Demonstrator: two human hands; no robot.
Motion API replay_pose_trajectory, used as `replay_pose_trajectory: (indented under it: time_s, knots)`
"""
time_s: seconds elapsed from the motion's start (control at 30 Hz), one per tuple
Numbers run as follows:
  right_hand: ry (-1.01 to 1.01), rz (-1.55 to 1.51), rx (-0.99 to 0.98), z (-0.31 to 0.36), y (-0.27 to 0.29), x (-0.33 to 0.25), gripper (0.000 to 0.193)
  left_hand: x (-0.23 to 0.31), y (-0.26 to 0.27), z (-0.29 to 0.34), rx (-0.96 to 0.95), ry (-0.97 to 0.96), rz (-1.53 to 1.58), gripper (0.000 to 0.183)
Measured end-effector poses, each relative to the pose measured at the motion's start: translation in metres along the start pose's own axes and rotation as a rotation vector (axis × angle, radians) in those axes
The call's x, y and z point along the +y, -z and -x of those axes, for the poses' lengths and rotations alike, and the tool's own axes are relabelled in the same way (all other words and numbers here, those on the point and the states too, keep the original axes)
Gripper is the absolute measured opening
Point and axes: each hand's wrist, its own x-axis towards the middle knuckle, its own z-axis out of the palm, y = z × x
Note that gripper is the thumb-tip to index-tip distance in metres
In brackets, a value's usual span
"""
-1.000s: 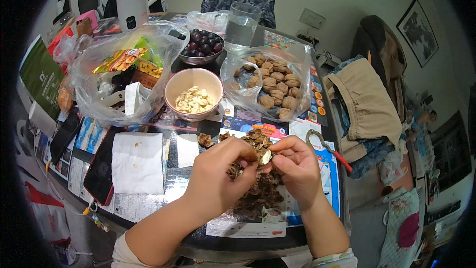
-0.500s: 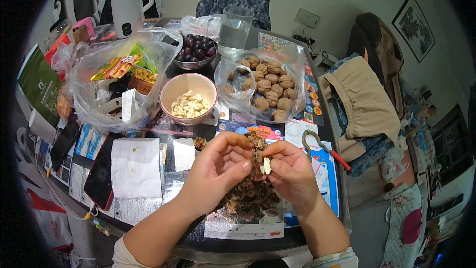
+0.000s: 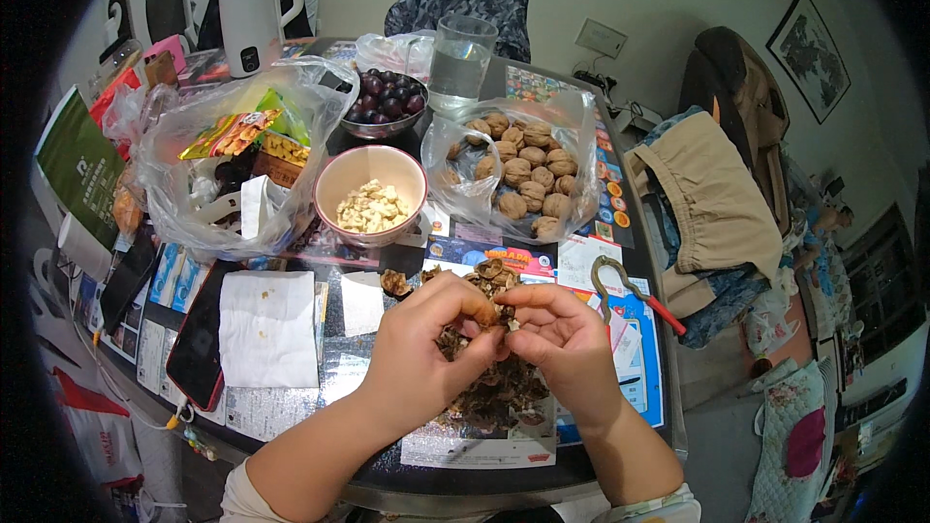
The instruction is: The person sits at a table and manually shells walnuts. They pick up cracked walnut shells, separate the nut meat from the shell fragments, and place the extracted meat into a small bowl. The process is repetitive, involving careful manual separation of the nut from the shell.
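My left hand (image 3: 426, 331) and my right hand (image 3: 570, 341) meet over a heap of broken walnut shells (image 3: 496, 397) on the table. Their fingertips pinch together on a small piece of walnut kernel (image 3: 511, 323), pale with some dark brown skin. Most of that piece is hidden by the fingers. Beyond the left hand stands a white bowl with a dark rim (image 3: 320, 196), holding pale peeled walnut kernels (image 3: 372, 207). A clear plastic bag of whole walnuts (image 3: 518, 174) lies open past the hands. To the right of my right hand rests a red-handled nutcracker (image 3: 665, 314).
At the left are a white paper napkin (image 3: 267, 329), a phone (image 3: 197, 339) and a plastic bag of snack packets (image 3: 174, 218). Farther back stand a metal bowl of dark grapes (image 3: 386, 99), a glass of water (image 3: 461, 63) and a white kettle (image 3: 250, 19).
My hands have drawn closer together, the right moving slightly left. The pale kernel piece, plainly visible at the right fingertips before, is now mostly covered. More shells show beyond the fingers.
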Motion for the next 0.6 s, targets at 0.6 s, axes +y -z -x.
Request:
replay_pose_trajectory:
  time_s: [0.6]
  knots:
    - [-0.142, -0.498, -0.188, -0.007, 0.012, 0.015, 0.034, -0.008, -0.003, 0.006, 0.008, 0.252, 0.393, 0.011]
